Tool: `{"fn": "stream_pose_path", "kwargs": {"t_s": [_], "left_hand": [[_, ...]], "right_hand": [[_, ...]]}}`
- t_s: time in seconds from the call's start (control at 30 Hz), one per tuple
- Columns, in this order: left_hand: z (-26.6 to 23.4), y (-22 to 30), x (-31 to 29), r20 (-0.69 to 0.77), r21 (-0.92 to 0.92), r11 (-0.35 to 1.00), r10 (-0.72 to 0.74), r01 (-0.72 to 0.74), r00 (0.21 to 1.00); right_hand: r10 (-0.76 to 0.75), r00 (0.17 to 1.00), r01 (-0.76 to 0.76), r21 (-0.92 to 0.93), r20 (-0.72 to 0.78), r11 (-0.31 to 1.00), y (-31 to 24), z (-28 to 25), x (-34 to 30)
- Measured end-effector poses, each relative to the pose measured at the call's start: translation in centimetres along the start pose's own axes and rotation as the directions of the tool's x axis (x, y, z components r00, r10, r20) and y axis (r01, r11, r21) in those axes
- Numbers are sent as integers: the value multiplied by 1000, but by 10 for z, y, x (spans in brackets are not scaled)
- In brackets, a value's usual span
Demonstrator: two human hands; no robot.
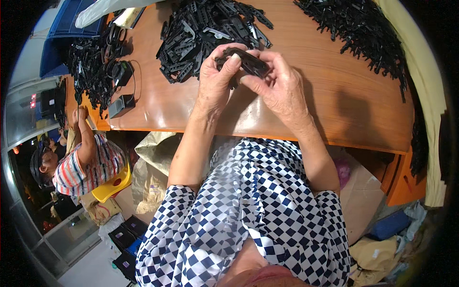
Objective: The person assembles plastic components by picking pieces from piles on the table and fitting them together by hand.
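Above the front part of the wooden table, both my hands hold one long black plastic part (252, 63) between them. My left hand (217, 79) grips its left end, thumb pressed on top and fingers curled behind. At its right end, my right hand (279, 86) pinches it between thumb and fingers. Its exact kind is not clear, since my fingers cover both ends. Just beyond my left hand lies a loose heap of slim black plastic parts (191, 45), a few with shiny pale surfaces.
The brown table (306, 71) carries another black heap (363, 36) at far right and a tangled black pile (91, 67) at left. Near that pile stand a small dark box with a cord (123, 72) and a grey box (122, 106). A person in a striped shirt (91, 162) sits at left.
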State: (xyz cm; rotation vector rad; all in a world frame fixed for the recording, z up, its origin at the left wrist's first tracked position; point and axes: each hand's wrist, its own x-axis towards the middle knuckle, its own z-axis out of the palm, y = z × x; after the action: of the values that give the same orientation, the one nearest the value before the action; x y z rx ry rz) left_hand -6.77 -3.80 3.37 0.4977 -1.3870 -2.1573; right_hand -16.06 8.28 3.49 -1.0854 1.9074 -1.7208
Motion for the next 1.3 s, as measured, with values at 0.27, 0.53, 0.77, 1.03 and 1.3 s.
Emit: {"fn": "stream_pose_path", "kwargs": {"t_s": [0.27,0.53,0.77,1.03,1.3], "left_hand": [[-19,1,-17,0,-30,993,116,-116,993],[-29,-2,-36,-26,-305,945,115,-117,993],[-41,-11,-44,14,-370,922,129,-114,992],[-43,-9,-50,11,-261,959,120,-113,993],[-40,-8,-49,15,-215,966,147,-140,989]], "right_hand": [[-78,997,79,-28,24,997,-10,26,-4],[-239,967,248,-113,91,962,-13,40,-10],[-270,949,286,-87,163,954,-17,39,-11],[-141,975,158,-95,171,983,-18,42,-15],[-121,979,125,-14,162,992,-20,40,-20]]}}
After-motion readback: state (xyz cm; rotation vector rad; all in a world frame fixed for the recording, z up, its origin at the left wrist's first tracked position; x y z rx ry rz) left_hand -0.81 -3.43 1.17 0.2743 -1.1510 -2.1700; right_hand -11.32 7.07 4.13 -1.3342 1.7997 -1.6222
